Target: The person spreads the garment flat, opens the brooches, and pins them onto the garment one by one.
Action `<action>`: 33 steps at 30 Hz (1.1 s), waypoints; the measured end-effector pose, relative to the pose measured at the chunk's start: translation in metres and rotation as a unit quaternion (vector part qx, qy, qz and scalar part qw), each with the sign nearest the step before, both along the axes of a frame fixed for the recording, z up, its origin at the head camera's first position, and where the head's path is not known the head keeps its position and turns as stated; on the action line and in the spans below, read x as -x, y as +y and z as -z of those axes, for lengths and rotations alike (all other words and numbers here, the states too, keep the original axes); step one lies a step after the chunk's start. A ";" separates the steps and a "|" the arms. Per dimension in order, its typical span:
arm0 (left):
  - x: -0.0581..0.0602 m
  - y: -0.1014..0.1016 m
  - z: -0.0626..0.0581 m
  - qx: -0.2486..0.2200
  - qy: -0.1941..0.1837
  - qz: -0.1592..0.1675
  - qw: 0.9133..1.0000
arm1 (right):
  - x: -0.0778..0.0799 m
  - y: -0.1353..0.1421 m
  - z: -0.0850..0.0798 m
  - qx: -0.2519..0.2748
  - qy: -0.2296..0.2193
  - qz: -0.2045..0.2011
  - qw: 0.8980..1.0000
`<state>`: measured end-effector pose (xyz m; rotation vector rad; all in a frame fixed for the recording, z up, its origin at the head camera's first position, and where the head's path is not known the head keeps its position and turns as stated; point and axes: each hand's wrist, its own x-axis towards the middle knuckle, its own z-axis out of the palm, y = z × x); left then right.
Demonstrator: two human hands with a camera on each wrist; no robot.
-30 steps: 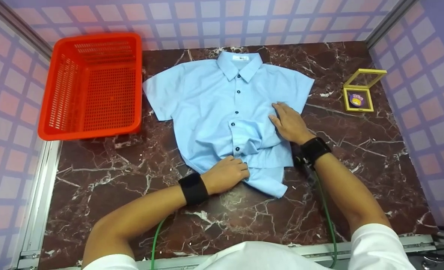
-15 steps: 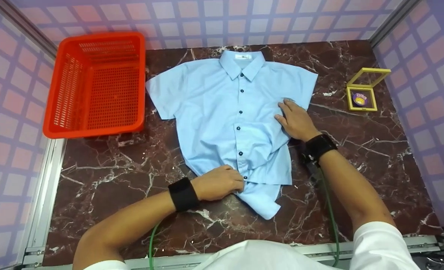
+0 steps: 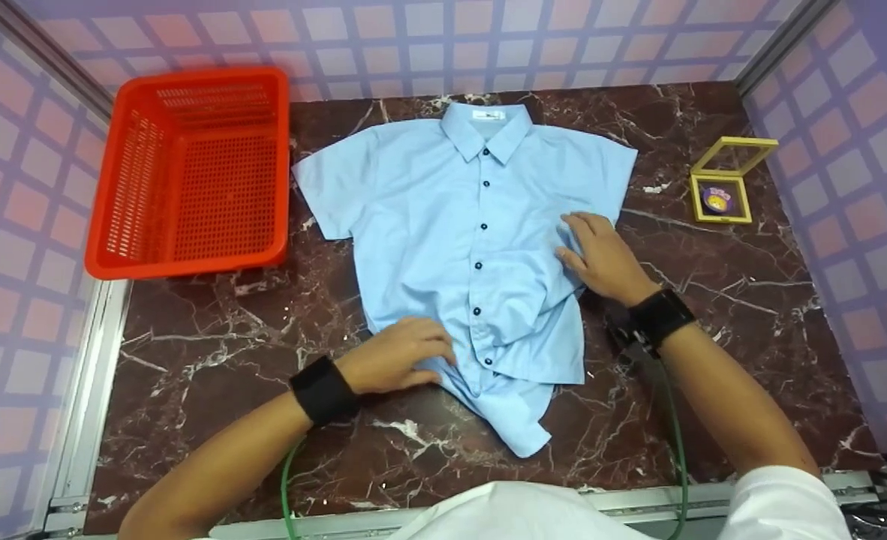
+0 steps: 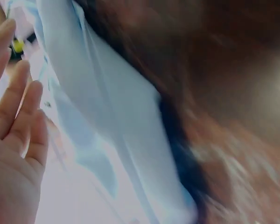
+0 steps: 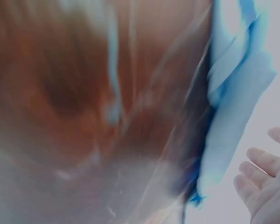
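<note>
A light blue short-sleeved shirt (image 3: 428, 217) lies front up on the dark red marbled table (image 3: 211, 420), collar toward the back wall. Its lower part is wrinkled, and one bottom corner sticks out toward the person. My left hand (image 3: 395, 356) is over the shirt's lower left edge, fingers spread and loosely bent, with nothing gripped; the left wrist view shows the fingers apart beside the cloth (image 4: 107, 102). At the shirt's right side, below the sleeve, my right hand (image 3: 605, 255) is on or just above the fabric with relaxed fingers. Whether its fingertips touch the cloth cannot be told.
A red plastic basket (image 3: 282, 172) stands at the back left. A small yellow frame case (image 3: 721, 219) with its lid raised sits at the right, a round purple badge (image 3: 717, 199) inside. Patterned walls enclose the back and sides. Green cables run from both wrists.
My left hand has let go of the shirt's hem and drawn left. The lower front has been pulled down and lies flatter. My right hand has shifted slightly right and toward the person.
</note>
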<state>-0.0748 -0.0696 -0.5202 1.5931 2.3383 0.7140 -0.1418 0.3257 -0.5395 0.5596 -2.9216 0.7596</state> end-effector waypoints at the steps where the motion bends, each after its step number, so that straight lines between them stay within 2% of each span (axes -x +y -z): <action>1: 0.001 -0.006 0.000 -0.004 0.007 -0.012 1.000 | -0.008 -0.002 -0.002 0.000 0.006 -0.002 1.000; 4: 0.002 -0.019 0.001 -0.004 0.034 -0.032 0.999 | -0.032 -0.008 -0.011 -0.004 -0.004 -0.007 1.000; 8: -0.001 -0.027 0.005 0.024 0.053 -0.039 0.998 | -0.060 -0.016 -0.017 -0.018 -0.042 0.005 0.999; 13: -0.002 -0.027 0.011 0.046 0.078 -0.034 0.995 | -0.084 -0.022 -0.010 -0.033 -0.082 0.046 0.995; 18: 0.002 -0.027 0.011 0.037 0.104 -0.018 0.994 | -0.100 -0.024 -0.001 0.024 -0.112 0.076 0.991; 22: 0.004 -0.037 0.008 0.044 0.103 -0.025 0.993 | -0.108 -0.021 0.001 0.055 -0.123 0.076 0.988; 27: 0.006 -0.049 0.004 0.059 0.081 -0.046 0.994 | -0.121 -0.012 -0.003 0.046 -0.166 0.053 0.984; 33: 0.007 -0.062 0.000 0.074 0.060 -0.054 0.994 | -0.129 -0.006 -0.007 0.029 -0.206 0.024 0.978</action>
